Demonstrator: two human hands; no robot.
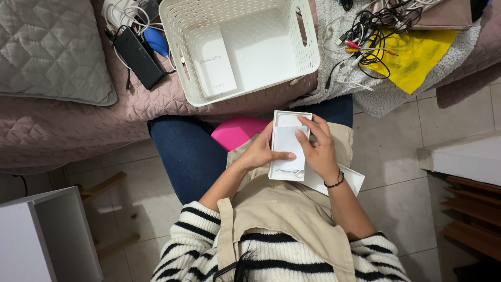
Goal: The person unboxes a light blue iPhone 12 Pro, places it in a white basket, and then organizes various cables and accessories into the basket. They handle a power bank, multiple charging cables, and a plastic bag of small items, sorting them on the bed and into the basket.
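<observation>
Head view, looking down on a seated person in a striped sweater and beige apron, legs in dark jeans.

Left hand (pixel 259 152): holds the left edge of a small open white box tray (pixel 277 119) over the lap. Its grip is closed on the tray, with the thumb lying across a white paper insert (pixel 288 143) that sits in the tray.

Right hand (pixel 318 148): comes in from the right side of the tray, fingers curled over its right edge. The forefinger and thumb press on the top of the paper insert. Grip is clamped on the insert and tray edge; a dark bracelet sits at the wrist.

A second flat white piece, the box lid (pixel 344 180), lies under the right wrist on the apron, partly hidden by the hand and the tray. A pink round object (pixel 237 131) sits on the lap just left of the tray; most of it is covered.

Surroundings: the bed (pixel 62 130) with its pink quilted cover lies ahead of the knees. On it stands a white perforated basket (pixel 237 15) holding a flat white phone box (pixel 213 62) against its left wall. Left of the basket: a black power brick (pixel 138 56) and white cables. Right of the basket: a tangle of cables (pixel 365 36) on a yellow cloth (pixel 417 55). A grey pillow (pixel 52 49) lies at far left.
</observation>
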